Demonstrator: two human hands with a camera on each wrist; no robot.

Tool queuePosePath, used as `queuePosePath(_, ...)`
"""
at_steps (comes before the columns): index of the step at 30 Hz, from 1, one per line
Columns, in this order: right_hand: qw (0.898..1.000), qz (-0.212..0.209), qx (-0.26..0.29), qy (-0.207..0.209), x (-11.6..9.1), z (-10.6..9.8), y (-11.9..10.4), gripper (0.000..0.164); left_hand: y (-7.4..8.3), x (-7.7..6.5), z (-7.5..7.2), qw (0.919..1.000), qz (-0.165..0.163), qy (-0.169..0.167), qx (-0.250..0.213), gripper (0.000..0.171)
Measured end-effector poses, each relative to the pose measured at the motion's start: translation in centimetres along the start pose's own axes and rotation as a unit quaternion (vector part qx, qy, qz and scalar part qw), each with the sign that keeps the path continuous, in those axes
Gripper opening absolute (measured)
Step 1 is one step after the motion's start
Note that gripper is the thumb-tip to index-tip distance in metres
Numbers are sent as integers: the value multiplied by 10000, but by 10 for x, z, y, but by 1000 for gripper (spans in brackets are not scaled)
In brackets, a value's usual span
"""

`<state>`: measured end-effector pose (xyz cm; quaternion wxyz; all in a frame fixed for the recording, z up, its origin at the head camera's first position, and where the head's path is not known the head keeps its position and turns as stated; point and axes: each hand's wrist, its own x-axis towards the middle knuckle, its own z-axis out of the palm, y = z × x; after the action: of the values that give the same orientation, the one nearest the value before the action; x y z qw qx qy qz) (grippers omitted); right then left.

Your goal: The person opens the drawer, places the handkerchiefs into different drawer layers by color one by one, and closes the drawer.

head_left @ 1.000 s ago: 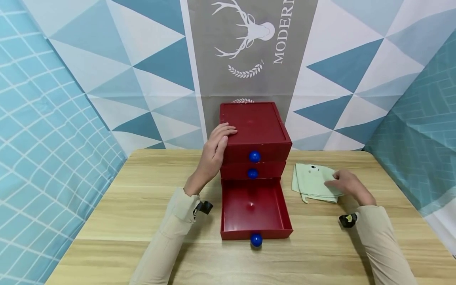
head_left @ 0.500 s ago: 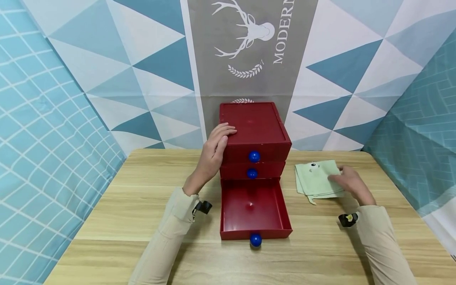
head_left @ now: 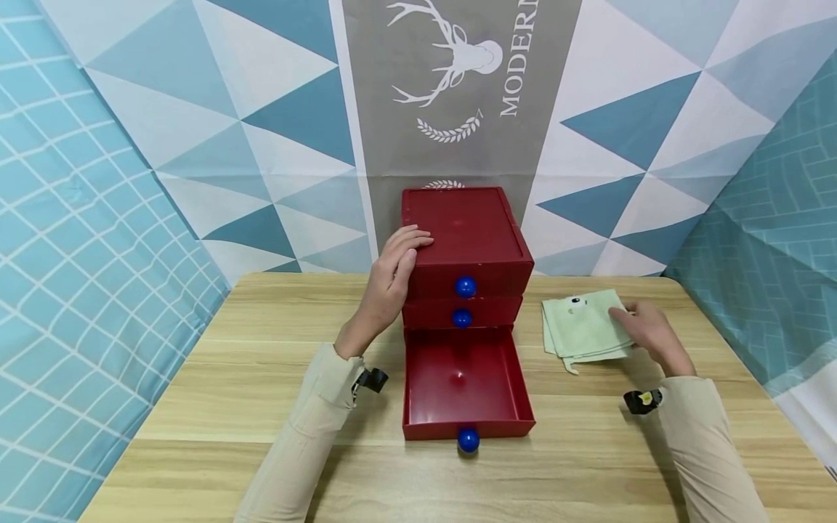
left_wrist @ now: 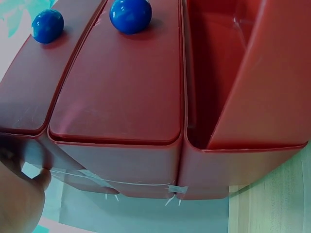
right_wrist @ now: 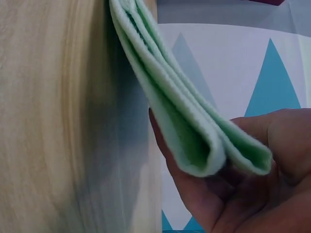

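A red three-drawer cabinet [head_left: 463, 225] with round blue knobs stands on the table, its bottom drawer [head_left: 458, 374] pulled out and bare inside. My left hand [head_left: 389, 280] rests on the cabinet's upper left edge, fingers lying over the top. In the left wrist view, the thumb of that left hand [left_wrist: 22, 196] is by the cabinet's side wall. Right of the cabinet is a folded pale green towel [head_left: 585, 325] with a printed face and a small hanging loop. My right hand [head_left: 647, 330] pinches its right edge. The right wrist view shows the towel's layered folds [right_wrist: 180, 111] between thumb and fingers, held off the tabletop.
The wooden table [head_left: 275, 407] reaches back to a patterned cloth backdrop [head_left: 288, 109]. Blue tiled-pattern cloth [head_left: 78, 218] hangs at the left, and teal cloth [head_left: 771, 240] at the right. The open drawer juts forward between the two arms.
The towel has turned slightly and shifted a little to the right, its upper right part raised. My right hand moved slightly right with it. The left hand stays on the cabinet.
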<state>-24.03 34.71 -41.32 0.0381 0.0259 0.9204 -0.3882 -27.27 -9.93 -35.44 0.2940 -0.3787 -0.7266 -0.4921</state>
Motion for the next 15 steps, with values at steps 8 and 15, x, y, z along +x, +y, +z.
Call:
queuePosePath(8,9988,-354,5,338,-5,-4,-10,57,1,0,-1,9999,-70,-56,126,37)
queuePosePath(15,9957,-589,-243,677,-10,-6,-21,50,1,0,-1,9999,-47,-22,86,35)
